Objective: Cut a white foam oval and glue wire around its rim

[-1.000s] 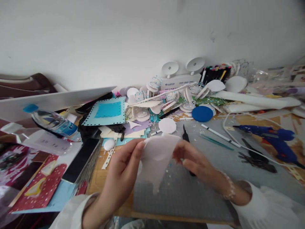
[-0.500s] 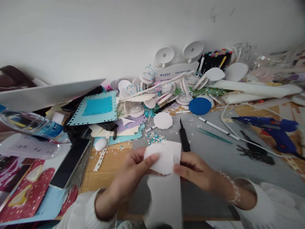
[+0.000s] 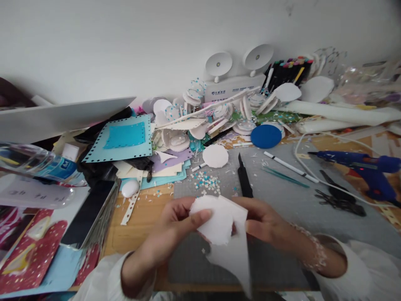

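clock read from the white sheet [image 3: 228, 256], held over the grey mat [image 3: 275, 265].

nine o'clock: dark phone [image 3: 89, 215]. ten: left hand [image 3: 178, 221], thumb and fingers narrow, pinching a ragged-edged round white piece [image 3: 216, 223] against the sheet. eleven: loose confetti [image 3: 206, 182]. near twelve: white disc [image 3: 215, 156]. one: black craft knife [image 3: 244, 177], unheld. two: right hand [image 3: 266, 221], narrow grip on the sheet's right edge, some fingers hidden behind.

half past one: tweezers [image 3: 284, 176]. two, farther out: blue glue gun [image 3: 354, 161].

step, as judged: parting round from sheet; a gap showed at its right, but any remaining join could not be made out. next move called for steady opposing pinches, gently eased apart.
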{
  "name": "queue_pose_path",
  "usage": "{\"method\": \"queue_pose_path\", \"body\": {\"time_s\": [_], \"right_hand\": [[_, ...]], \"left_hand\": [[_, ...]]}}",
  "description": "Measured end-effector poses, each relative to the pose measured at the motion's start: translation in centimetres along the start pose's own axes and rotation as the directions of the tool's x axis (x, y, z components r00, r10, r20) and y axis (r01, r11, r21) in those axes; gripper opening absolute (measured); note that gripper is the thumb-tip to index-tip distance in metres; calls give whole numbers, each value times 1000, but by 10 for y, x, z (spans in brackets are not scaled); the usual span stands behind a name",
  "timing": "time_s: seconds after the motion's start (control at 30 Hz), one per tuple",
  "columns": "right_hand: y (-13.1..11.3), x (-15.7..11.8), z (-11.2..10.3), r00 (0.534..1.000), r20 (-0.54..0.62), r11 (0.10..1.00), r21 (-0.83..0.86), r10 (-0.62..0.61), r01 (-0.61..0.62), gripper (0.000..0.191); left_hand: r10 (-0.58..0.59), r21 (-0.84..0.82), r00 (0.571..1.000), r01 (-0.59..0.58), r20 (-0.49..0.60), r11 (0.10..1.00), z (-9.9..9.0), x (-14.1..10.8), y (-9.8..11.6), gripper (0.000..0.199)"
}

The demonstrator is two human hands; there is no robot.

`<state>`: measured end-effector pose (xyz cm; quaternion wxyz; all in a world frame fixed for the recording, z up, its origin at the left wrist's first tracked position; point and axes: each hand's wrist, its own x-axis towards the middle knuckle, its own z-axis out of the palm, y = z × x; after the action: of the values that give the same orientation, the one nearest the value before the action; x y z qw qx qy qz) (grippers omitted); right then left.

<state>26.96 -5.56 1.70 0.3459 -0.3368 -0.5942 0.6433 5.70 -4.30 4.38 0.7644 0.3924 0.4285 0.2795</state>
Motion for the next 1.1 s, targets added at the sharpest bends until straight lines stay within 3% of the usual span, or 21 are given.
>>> {"method": "queue_pose_path", "body": {"time_s": [0.1, 0.3, 0.57, 0.7, 0.83, 0.93, 1.0, 1.1], "right_hand": [[4, -2, 2, 1000, 0, 1000, 2, 30, -30, 46], [2, -8, 5, 995, -80, 996, -62, 62, -67, 41], [4, -11, 6, 962, -9, 949, 168, 273, -268, 46], [4, -10, 3, 973, -42, 958, 188, 227, -215, 47], [7, -6, -9, 981, -168, 986, 150, 94, -69, 47], [9, -4, -17, 963, -268, 994, 107, 35, -6, 45], [9, -6, -19, 948, -317, 997, 82, 28, -2, 41], [7, -12, -14, 938, -345, 999, 31, 17, -7, 40]], "left_hand": [[-41, 28, 999, 41, -5, 999, -4, -2, -2, 33], [-86, -91, 993, 93, 78, 992, -4, -3, -9, 33], [-123, -151, 984, 141, 126, 978, -1, -4, -12, 42], [-83, -146, 994, 92, 65, 985, -8, -2, -6, 32], [22, -40, 999, -24, -45, 999, -22, -9, 6, 27], [157, 171, 972, -127, -177, 977, -33, -18, 11, 25], [284, 396, 932, -178, -226, 901, -38, -20, 13, 27], [404, 643, 900, -216, -160, 735, -40, -17, 10, 36]]}}
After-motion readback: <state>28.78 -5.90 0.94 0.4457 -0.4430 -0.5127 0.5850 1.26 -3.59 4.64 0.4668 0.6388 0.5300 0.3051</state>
